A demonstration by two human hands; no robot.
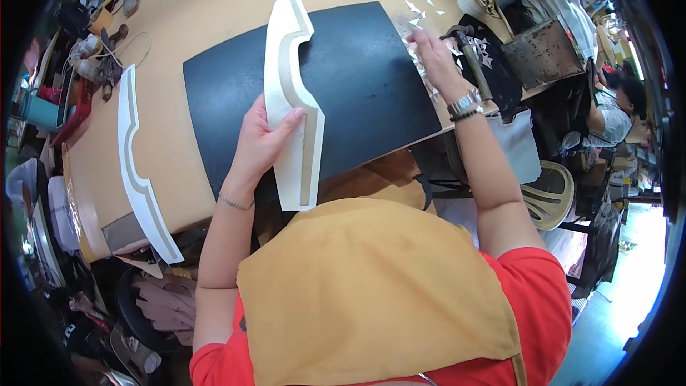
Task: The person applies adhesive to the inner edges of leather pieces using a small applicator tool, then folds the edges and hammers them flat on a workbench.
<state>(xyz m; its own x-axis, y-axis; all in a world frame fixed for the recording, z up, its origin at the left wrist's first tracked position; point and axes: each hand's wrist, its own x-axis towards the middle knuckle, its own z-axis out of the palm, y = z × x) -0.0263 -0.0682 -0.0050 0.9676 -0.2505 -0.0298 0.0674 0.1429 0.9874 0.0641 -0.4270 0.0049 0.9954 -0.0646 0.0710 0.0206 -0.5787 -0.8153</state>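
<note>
My left hand (269, 134) is closed round a long white panel (291, 171) with a notched, curved side and a greyish-tan band along it. The panel is held up over a black mat (357, 78) and reaches past the table's near edge. Over the mat's right edge, my right hand (439, 64) has its fingers stretched out among small white triangular scraps (416, 23). Whether a scrap lies under those fingers is hidden. A similar white panel (136, 171) lies at the table's left side.
A hammer (473, 64) rests right of the scraps, close to a rusty metal block (543, 55). Behind them stands a pot (471, 3) with yellowish stuff on it. Tools and a white cable (143, 36) lie at the far left. Another person (614, 107) is at the right.
</note>
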